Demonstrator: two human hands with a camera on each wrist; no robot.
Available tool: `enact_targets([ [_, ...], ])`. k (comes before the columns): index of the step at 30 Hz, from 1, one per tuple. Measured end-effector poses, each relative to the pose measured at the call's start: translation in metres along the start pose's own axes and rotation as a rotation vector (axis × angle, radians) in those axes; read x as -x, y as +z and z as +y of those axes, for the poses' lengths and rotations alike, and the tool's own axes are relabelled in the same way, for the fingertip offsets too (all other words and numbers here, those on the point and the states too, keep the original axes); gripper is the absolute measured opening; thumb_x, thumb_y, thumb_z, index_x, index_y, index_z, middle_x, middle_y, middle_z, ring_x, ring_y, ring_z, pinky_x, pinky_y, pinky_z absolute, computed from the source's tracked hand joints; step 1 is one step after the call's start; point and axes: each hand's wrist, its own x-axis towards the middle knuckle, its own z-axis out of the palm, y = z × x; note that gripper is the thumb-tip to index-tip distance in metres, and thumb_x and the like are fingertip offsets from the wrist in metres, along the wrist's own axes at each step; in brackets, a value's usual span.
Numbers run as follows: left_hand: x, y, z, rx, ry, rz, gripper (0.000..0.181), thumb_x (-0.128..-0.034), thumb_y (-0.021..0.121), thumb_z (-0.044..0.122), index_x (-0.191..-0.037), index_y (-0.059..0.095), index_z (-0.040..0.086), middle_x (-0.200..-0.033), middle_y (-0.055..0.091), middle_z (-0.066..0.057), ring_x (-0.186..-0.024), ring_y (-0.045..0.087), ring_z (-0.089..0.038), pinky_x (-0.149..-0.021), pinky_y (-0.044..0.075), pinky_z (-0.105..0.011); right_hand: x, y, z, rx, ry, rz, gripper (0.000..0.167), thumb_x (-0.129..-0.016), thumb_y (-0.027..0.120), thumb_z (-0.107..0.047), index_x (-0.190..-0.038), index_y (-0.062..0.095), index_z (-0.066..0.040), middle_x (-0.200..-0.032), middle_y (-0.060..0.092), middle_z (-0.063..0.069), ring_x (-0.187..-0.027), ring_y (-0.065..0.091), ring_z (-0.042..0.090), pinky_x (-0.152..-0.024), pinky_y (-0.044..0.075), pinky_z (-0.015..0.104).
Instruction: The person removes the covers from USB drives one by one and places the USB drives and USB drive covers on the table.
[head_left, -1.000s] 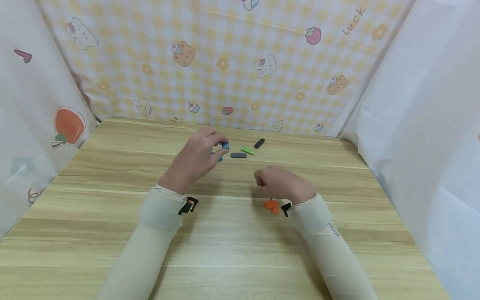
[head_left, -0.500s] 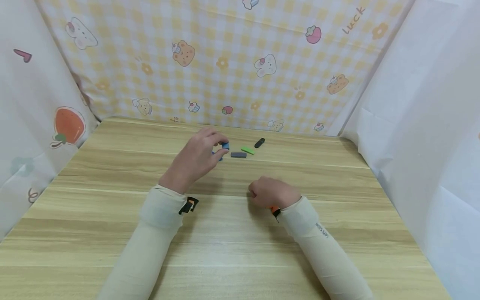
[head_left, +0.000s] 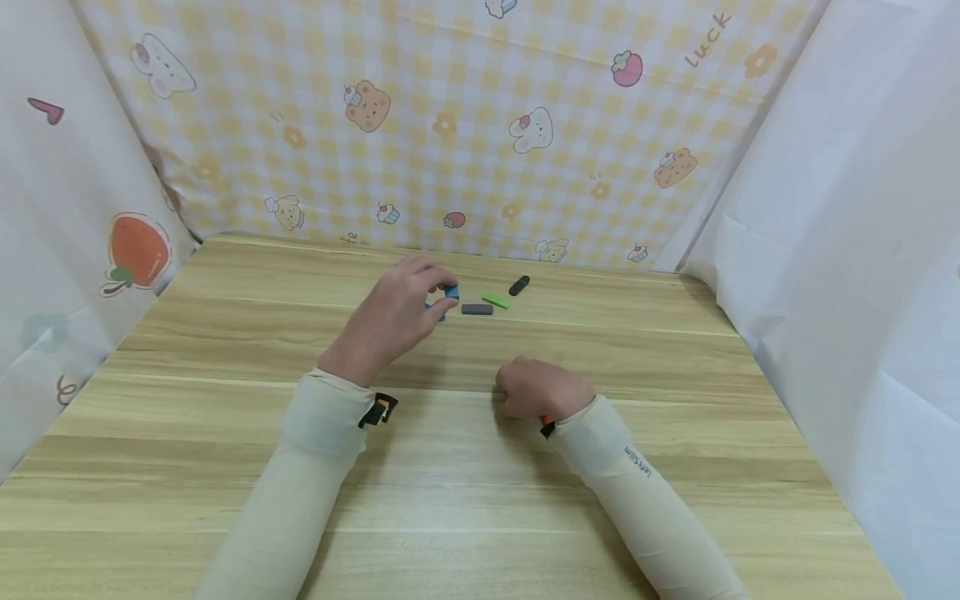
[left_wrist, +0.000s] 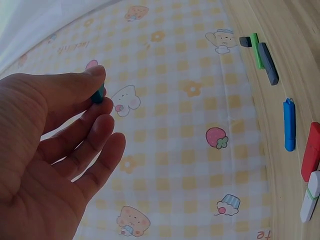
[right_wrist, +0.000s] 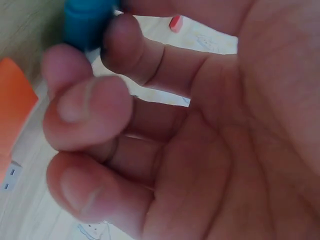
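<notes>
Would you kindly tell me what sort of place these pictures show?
Probably a small curtained-off work area: a wood-grain table, a yellow-checked cloth hanging behind it, and white hangings at both sides.

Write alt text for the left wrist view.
A left hand pinches a small blue-green piece before a yellow-and-white checked cloth with cartoon prints. On the pale wood-grain table at right lie a black piece, slim green stick, dark grey bar, blue rod, red block and white stick.
</notes>
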Motion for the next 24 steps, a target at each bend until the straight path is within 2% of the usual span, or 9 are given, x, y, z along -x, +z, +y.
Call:
enact_targets([
  [7,0.0,0.001,0.002,0.001,0.003,-0.004,0.02,-0.0974,0.081,0.009,-0.116,0.079,0.001,-0.116,0.076,-0.013,-0.107,0.068,-0.028,-0.092,0.062,-0.04,-0.029,0.02,0.024,0.01,-0.012,-0.02,0.026,-0.095,0.07,-0.015,-0.07,0.064,-0.019,-0.06,0.043,-0.007,-0.048,0.041,0.01,-0.046,0.033,0.027],
  [11,-0.001,0.003,0.004,0.006,0.009,-0.021,0.018,-0.0986,0.08,0.01,-0.114,0.078,0.001,-0.115,0.076,-0.013,-0.108,0.067,-0.029,-0.093,0.062,-0.041,-0.035,0.026,0.03,0.037,-0.027,-0.007,0.033,-0.096,0.07,-0.017,-0.065,0.06,-0.023,-0.058,0.041,-0.01,-0.046,0.038,0.008,-0.044,0.032,0.025],
  [12,-0.001,0.004,0.004,0.007,0.01,-0.027,0.017,-0.0988,0.08,0.01,-0.114,0.078,0.001,-0.116,0.076,-0.013,-0.108,0.067,-0.029,-0.094,0.062,-0.041,-0.026,0.022,0.023,0.057,-0.034,0.011,0.033,-0.096,0.069,-0.015,-0.065,0.059,-0.021,-0.058,0.04,-0.009,-0.047,0.038,0.008,-0.044,0.032,0.025],
  [16,-0.001,0.007,0.006,0.001,0.011,-0.057,0.016,-0.0989,0.08,0.01,-0.112,0.078,0.001,-0.116,0.076,-0.013,-0.108,0.068,-0.03,-0.096,0.062,-0.042,-0.022,0.019,0.019,0.066,-0.036,0.004,0.039,-0.097,0.068,-0.014,-0.062,0.051,-0.022,-0.058,0.036,-0.01,-0.048,0.034,0.008,-0.047,0.031,0.025],
  [18,-0.001,0.009,0.006,-0.005,0.007,-0.079,0.017,-0.0987,0.08,0.011,-0.112,0.078,0.001,-0.118,0.076,-0.014,-0.11,0.069,-0.031,-0.098,0.061,-0.043,-0.011,0.011,0.011,0.058,-0.039,-0.003,0.042,-0.099,0.067,-0.014,-0.062,0.048,-0.021,-0.058,0.034,-0.008,-0.048,0.034,0.009,-0.049,0.032,0.026],
  [19,-0.001,0.01,0.007,-0.008,0.006,-0.092,0.017,-0.0989,0.08,0.01,-0.113,0.078,0.001,-0.119,0.076,-0.014,-0.11,0.069,-0.031,-0.098,0.061,-0.043,-0.012,0.008,0.011,0.03,-0.026,-0.024,0.043,-0.1,0.068,-0.015,-0.062,0.048,-0.021,-0.058,0.034,-0.009,-0.048,0.034,0.009,-0.049,0.032,0.026],
  [24,-0.002,0.016,0.01,-0.015,-0.015,-0.181,0.018,-0.1016,0.076,0.009,-0.117,0.076,-0.001,-0.123,0.074,-0.016,-0.114,0.069,-0.031,-0.099,0.062,-0.043,0.035,-0.029,-0.019,-0.041,0.0,-0.017,0.031,-0.106,0.068,-0.018,-0.076,0.062,-0.012,-0.067,0.05,-0.004,-0.056,0.047,0.011,-0.057,0.04,0.025],
])
